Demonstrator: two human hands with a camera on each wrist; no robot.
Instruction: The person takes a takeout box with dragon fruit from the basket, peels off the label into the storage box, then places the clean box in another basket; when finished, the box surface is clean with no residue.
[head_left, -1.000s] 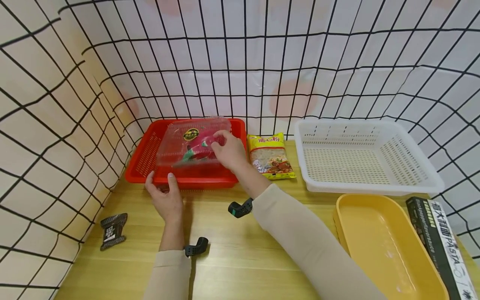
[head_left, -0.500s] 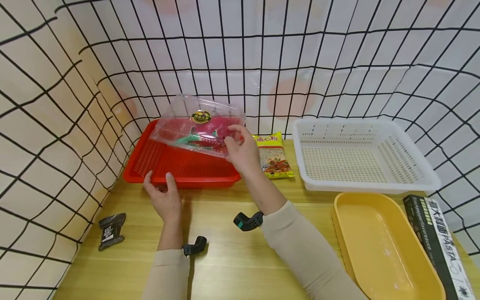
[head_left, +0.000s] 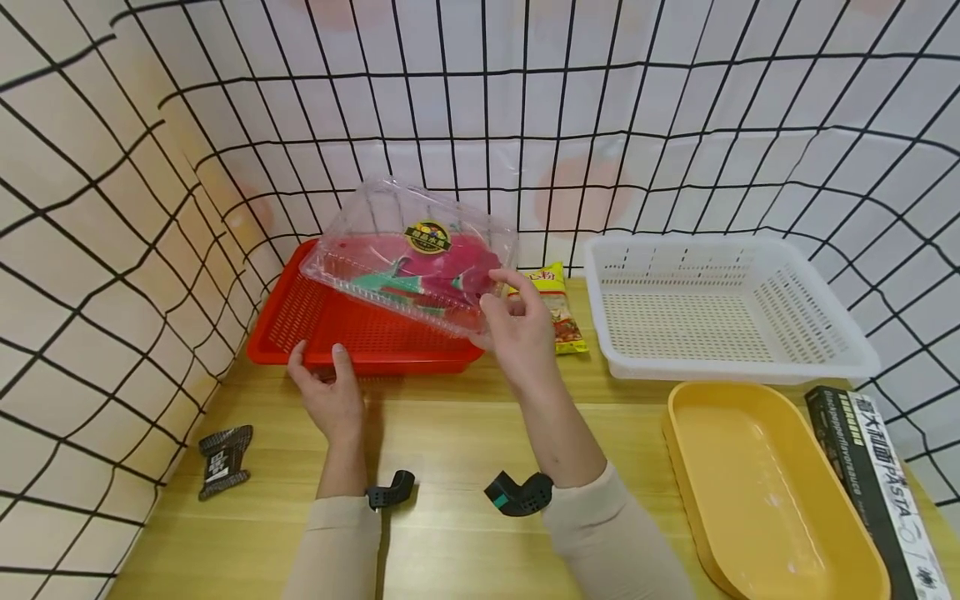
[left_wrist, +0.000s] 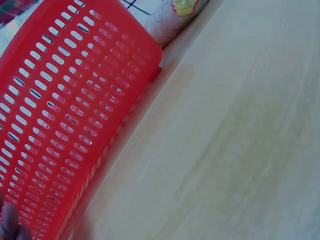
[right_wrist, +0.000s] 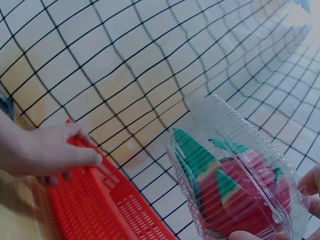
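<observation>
My right hand (head_left: 525,333) pinches the near right corner of a clear plastic clamshell box (head_left: 412,250). Through its lid, which bears a round black-and-yellow label, pink-red pieces with green pointed tips show, resembling dragon fruit. The box hangs tilted above a red slotted basket (head_left: 367,365). At the basket's front rim, my left hand (head_left: 333,404) grips with the thumb over the edge. In the right wrist view the left hand (right_wrist: 55,152) is on that rim, the fruit box (right_wrist: 240,180) at right. The left wrist view shows fingertips (left_wrist: 10,222) against the basket wall.
A yellow pasta packet (head_left: 558,308) lies behind the right hand. Further right stand a white basket (head_left: 735,369) and a yellow tray (head_left: 772,492), with a black pasta box (head_left: 873,483) beside it. A small dark wrapped packet (head_left: 225,461) lies at left. Black wire mesh (head_left: 525,137) encloses the back and sides.
The fruit box has risen out of the red basket and shifted right toward me in the right hand, tilting as it came. The left hand has stayed at the basket rim.
</observation>
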